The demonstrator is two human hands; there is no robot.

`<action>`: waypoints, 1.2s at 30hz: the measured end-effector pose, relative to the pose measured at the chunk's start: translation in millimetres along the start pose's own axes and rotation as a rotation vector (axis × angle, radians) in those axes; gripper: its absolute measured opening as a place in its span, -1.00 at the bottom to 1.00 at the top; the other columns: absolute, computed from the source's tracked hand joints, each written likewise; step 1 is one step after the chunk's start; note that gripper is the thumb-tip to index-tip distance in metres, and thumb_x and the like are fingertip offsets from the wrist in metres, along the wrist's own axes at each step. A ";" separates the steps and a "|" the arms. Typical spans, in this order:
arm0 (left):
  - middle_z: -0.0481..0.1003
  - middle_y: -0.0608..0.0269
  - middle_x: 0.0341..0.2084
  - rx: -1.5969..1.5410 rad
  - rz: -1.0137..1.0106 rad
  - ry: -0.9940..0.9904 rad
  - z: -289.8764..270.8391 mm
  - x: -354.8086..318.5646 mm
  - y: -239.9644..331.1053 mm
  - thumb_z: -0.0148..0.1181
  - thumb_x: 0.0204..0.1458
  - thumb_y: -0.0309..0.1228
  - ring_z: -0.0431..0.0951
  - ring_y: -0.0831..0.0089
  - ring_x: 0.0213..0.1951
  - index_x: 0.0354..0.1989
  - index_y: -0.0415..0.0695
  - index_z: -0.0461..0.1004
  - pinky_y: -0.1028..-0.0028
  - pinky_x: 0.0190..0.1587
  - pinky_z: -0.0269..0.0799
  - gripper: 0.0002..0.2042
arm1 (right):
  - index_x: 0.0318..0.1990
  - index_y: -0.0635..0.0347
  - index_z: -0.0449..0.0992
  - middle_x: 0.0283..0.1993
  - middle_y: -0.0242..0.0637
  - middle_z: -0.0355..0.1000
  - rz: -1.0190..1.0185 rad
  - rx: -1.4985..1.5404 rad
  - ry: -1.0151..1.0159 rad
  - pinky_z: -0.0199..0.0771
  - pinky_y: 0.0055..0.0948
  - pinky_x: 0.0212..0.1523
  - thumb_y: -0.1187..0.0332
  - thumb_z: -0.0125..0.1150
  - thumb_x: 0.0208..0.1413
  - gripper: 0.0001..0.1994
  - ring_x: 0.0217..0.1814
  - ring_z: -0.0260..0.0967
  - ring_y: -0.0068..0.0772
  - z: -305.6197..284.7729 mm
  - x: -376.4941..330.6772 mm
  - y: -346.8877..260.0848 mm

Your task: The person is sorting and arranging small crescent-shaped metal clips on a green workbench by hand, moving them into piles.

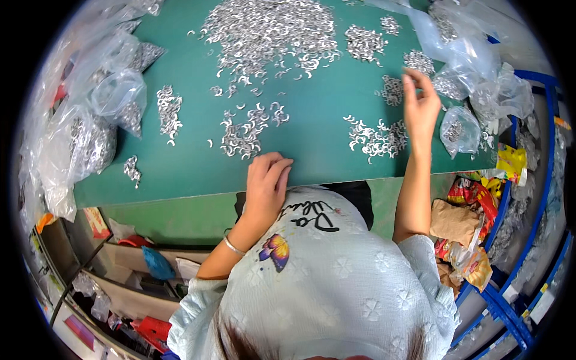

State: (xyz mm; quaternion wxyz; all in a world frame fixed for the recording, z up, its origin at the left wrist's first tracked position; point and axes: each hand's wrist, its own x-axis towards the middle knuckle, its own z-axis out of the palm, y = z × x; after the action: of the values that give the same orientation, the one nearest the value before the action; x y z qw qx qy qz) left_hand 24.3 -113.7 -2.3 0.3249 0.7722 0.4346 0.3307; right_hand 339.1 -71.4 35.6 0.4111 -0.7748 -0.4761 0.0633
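My left hand [268,180] rests at the near edge of the green table with its fingers curled. Their undersides are hidden, so I cannot make out whether something is in them. Just beyond it lies a loose cluster of small silvery crescent-shaped metal pieces [243,135]. My right hand [422,111] is held over the right side of the table, thumb and bent fingers apart, with nothing visible between them. Close to its fingertips are two small heaps of metal pieces, one heap [393,90] to the left and another heap [418,60] beyond. Left of the wrist another scattered group [378,139] lies.
A large pile of crescents [270,33] covers the far middle of the table [198,162]. Smaller groups [169,114] lie at left. Clear plastic bags of pieces [90,141] line the left edge, more bags [460,129] the right. A blue metal rack [534,222] stands at right.
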 end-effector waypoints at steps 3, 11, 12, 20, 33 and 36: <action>0.44 0.13 -0.30 0.001 0.007 -0.006 0.1 -0.3 -0.7 0.28 -0.13 -0.70 0.44 0.18 -0.27 -0.22 -0.21 0.54 0.33 -0.20 0.36 -0.74 | 0.06 0.15 0.52 0.02 -0.21 0.51 -0.353 0.122 -0.426 0.38 -0.24 0.10 0.41 0.26 0.07 -0.65 0.07 0.42 -0.13 34.9 -32.5 -53.9; 0.44 0.13 -0.29 -0.003 0.030 0.020 0.4 -3.0 -2.8 0.26 -0.13 -0.71 0.43 0.19 -0.29 -0.22 -0.24 0.53 0.32 -0.25 0.36 -0.75 | 0.28 0.13 0.29 0.45 -0.32 0.05 -0.653 -0.249 -0.854 -0.14 0.19 0.41 0.18 0.24 0.09 -0.40 0.52 -0.12 -0.10 49.2 -92.8 -78.1; 0.44 0.13 -0.29 -0.011 0.027 0.019 -0.7 -2.6 -1.6 0.26 -0.13 -0.71 0.43 0.19 -0.30 -0.22 -0.24 0.53 0.32 -0.25 0.36 -0.75 | 0.29 0.13 0.28 0.46 -0.33 0.05 -0.639 -0.263 -0.866 -0.15 0.20 0.41 0.18 0.24 0.09 -0.40 0.52 -0.13 -0.10 38.8 -93.6 -75.9; 0.45 0.14 -0.27 -0.022 0.043 0.012 2.0 -2.7 -4.7 0.24 -0.12 -0.75 0.45 0.22 -0.29 -0.23 -0.25 0.54 0.36 -0.27 0.38 -0.75 | 0.29 0.19 0.26 0.49 -0.30 -0.02 -0.560 -0.234 -0.997 -0.25 0.26 0.42 0.18 0.27 0.05 -0.35 0.56 -0.23 -0.08 11.8 -123.2 -67.0; 0.44 0.17 -0.18 0.147 -0.007 0.011 -0.7 10.8 9.2 0.30 -0.07 -0.57 0.41 0.23 -0.10 -0.07 -0.17 0.51 0.31 -0.05 0.21 -0.67 | 0.16 0.17 0.42 0.33 -0.26 0.25 -0.460 -0.159 -0.659 -0.18 0.10 0.38 0.29 0.28 0.05 -0.52 0.47 0.01 -0.07 2.1 -123.9 -51.0; 0.44 0.21 -0.18 0.179 -0.012 0.006 1.7 18.0 11.8 0.30 -0.06 -0.55 0.41 0.26 -0.11 -0.09 -0.16 0.52 0.32 -0.10 0.17 -0.69 | -0.08 0.14 0.54 0.02 -0.29 0.40 -0.462 -0.073 -0.495 0.05 -0.12 0.17 0.41 0.32 -0.03 -0.70 0.15 0.27 -0.19 9.9 -129.7 -46.3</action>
State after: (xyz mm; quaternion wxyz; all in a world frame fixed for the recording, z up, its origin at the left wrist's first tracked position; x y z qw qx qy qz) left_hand 38.2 -102.9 10.2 0.2551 0.7944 0.4682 0.2910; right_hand 232.7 -158.5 23.4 0.2586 -0.6216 -0.7265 0.1375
